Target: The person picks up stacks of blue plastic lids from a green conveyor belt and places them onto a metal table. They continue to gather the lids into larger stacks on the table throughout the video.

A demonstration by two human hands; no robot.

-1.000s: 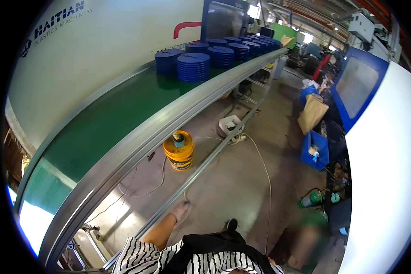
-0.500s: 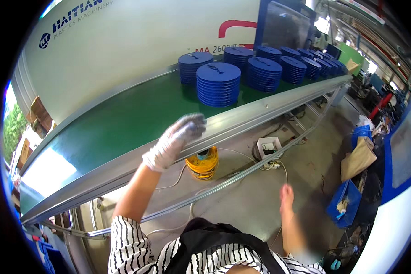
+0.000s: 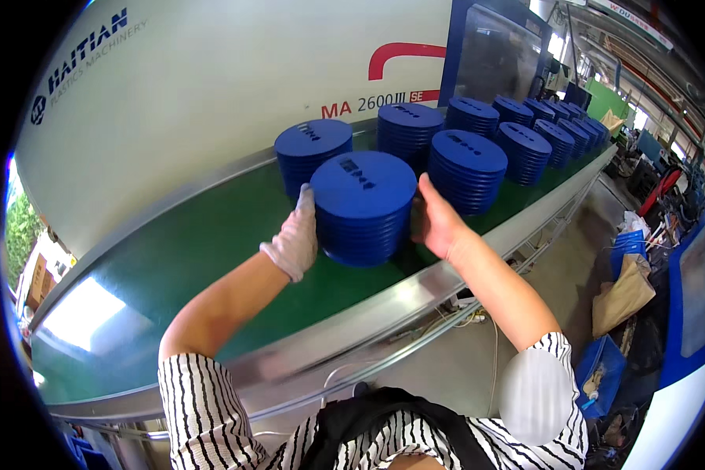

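Observation:
A tall stack of round blue plastic discs [image 3: 363, 207] stands on the green conveyor belt [image 3: 188, 243] in front of me. My left hand [image 3: 296, 239], in a white glove, presses flat against the stack's left side. My bare right hand [image 3: 435, 222] grips its right side. The stack sits between both palms. Behind it stand more stacks of blue discs [image 3: 470, 168], running in two rows toward the far right.
The belt's metal rail [image 3: 415, 294] runs along its near edge. A large white machine housing [image 3: 211, 86] rises behind the belt. On the floor at right are a blue crate [image 3: 599, 376], a brown paper bag [image 3: 623, 294] and cables.
The view swung up from the floor to the belt. My left hand reached over the rail, then both hands closed on the sides of the nearest stack.

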